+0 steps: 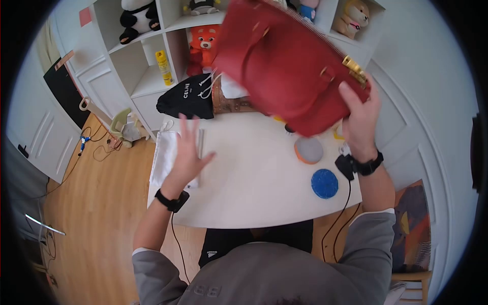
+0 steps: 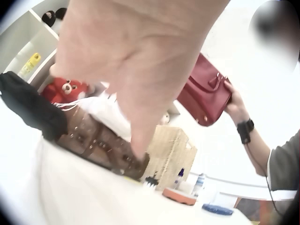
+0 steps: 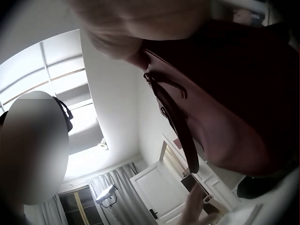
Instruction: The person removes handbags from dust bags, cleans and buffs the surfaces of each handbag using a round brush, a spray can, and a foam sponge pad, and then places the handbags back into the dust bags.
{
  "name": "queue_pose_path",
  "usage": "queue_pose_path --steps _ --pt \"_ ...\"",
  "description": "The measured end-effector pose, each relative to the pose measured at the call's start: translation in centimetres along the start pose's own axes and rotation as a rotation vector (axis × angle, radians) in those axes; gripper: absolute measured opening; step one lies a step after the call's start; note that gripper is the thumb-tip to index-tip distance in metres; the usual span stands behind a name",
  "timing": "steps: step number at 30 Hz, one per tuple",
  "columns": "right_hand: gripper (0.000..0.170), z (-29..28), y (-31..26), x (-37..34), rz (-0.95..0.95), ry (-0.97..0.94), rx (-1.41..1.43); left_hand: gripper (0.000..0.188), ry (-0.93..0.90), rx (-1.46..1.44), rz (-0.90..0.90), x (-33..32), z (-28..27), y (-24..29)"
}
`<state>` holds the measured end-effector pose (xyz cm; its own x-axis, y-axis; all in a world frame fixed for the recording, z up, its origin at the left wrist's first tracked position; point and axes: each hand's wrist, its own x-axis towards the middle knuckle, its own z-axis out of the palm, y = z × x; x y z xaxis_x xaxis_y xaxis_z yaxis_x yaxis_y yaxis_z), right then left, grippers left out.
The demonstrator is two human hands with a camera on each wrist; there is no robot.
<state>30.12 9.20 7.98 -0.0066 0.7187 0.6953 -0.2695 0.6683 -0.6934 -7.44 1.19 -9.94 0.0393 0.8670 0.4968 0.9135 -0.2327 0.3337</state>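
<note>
A red handbag (image 1: 284,66) with a handle and a gold zip end hangs tilted above the back right of the table. The right hand (image 1: 362,114) grips its right end, thumb on the near face. In the left wrist view the bag (image 2: 204,91) is held up by the right hand (image 2: 238,105). The left hand (image 1: 189,155) is raised over the table's left side, fingers spread, touching nothing; its palm (image 2: 136,47) fills the top of the left wrist view. In the right wrist view the bag (image 3: 225,112) hangs below the right hand (image 3: 140,23).
On the white table (image 1: 239,178) are a folded white cloth (image 1: 163,157), a black pouch (image 1: 190,96), a brown studded bag (image 1: 229,104), a grey-orange disc (image 1: 308,150) and a blue disc (image 1: 324,183). A woven basket (image 2: 171,150) stands behind. Shelves (image 1: 145,84) with plush toys rise at the back.
</note>
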Motion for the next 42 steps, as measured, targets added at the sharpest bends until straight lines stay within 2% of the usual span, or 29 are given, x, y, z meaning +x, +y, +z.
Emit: queue_pose_path --steps 1,2,4,5,7,8,10,14,16,17,21,26,28,29,31,33,34,35,36,37,38,39,40,42 --pt "0.046 -0.6 0.6 -1.7 0.044 -0.042 -0.025 0.118 0.266 -0.111 0.082 0.2 -1.8 0.8" --pt "0.047 -1.1 1.2 -3.5 0.091 -0.084 -0.047 0.118 0.245 -0.111 0.084 -0.1 -3.4 1.6" --pt "0.047 -1.5 1.8 -6.0 0.209 -0.327 -0.133 0.123 0.541 -0.133 0.275 -0.2 -6.5 2.6" --pt "0.047 -1.5 2.4 -7.0 0.151 -0.434 -0.204 0.123 0.523 -0.131 0.289 -0.3 -7.3 2.9" --pt "0.049 -1.5 4.6 -8.8 0.273 -0.568 -0.067 0.125 0.148 -0.015 0.261 -1.2 -8.3 3.7" --pt "0.05 -1.5 5.7 -9.5 0.298 -0.611 -0.022 0.126 0.032 0.106 0.266 -1.5 -8.6 4.3" --pt "0.049 -2.1 7.8 -10.2 0.327 -0.632 -0.008 0.119 -0.148 -0.131 0.137 -2.5 -7.4 3.9" --pt "0.047 -3.4 11.1 -10.3 0.368 -0.679 0.021 0.108 -0.136 -0.034 0.099 -3.6 -4.6 4.4" --pt "0.047 -4.3 13.0 -10.2 0.413 -0.671 0.047 0.099 -0.062 0.076 0.112 -2.6 -3.4 5.4" --pt "0.047 -4.7 13.5 -10.0 0.45 -0.674 0.074 0.096 0.057 0.2 0.261 -1.8 -3.2 6.1" --pt "0.05 -5.7 13.9 -9.8 0.492 -0.746 0.027 0.098 0.03 0.217 0.396 0.5 -2.8 7.4" --pt "0.052 -6.5 12.0 -10.2 0.533 -0.702 -0.03 0.101 -0.106 0.172 0.531 2.1 -3.3 6.7" --pt "0.053 -8.2 11.2 -10.0 0.303 -0.547 -0.399 0.099 -0.154 0.159 0.534 2.2 -3.6 6.7" --pt "0.055 -9.7 10.3 -9.4 0.241 -0.429 -0.479 0.097 -0.165 0.168 0.552 2.2 -3.7 6.5" --pt "0.052 -12.1 9.5 -8.5 -0.035 -0.016 -0.805 0.091 -0.143 0.183 0.572 1.9 -3.4 6.4" --pt "0.057 -16.5 9.6 -7.5 -0.027 0.305 -0.898 0.084 -0.111 0.146 0.567 1.7 -3.2 6.6" --pt "0.057 -17.9 9.5 -7.4 -0.026 0.302 -0.9 0.077 -0.073 0.116 0.569 1.7 -3.1 6.7" --pt "0.059 -19.1 9.3 -7.3 -0.085 0.297 -1.112 0.077 -0.073 0.115 0.57 1.8 -2.8 6.6" --pt "0.061 -20.2 9.1 -7.3 -0.144 0.289 -1.325 0.062 -0.013 0.044 0.561 1.9 -2.4 6.3" --pt "0.061 -21.5 9.9 -7.8 -0.144 0.288 -1.33 0.048 0.047 -0.028 0.549 1.9 -1.9 6.2" --pt "0.064 -22.9 11.7 -8.9 -0.069 0.225 -1.404 0.048 0.047 -0.034 0.547 1.9 -1.7 6.2" --pt "0.066 -23.9 13.0 -9.6 0.005 0.157 -1.475 0.037 0.059 -0.061 0.479 1.9 -1.4 6.2" --pt "0.066 -24.3 13.5 -9.8 0.003 0.146 -1.476 0.028 0.07 -0.086 0.406 2.0 -1.3 6.3" --pt "0.067 -24.5 14.9 -10.3 0.085 0.156 -1.249 0.026 0.066 -0.125 0.348 2.4 -1.6 6.8"
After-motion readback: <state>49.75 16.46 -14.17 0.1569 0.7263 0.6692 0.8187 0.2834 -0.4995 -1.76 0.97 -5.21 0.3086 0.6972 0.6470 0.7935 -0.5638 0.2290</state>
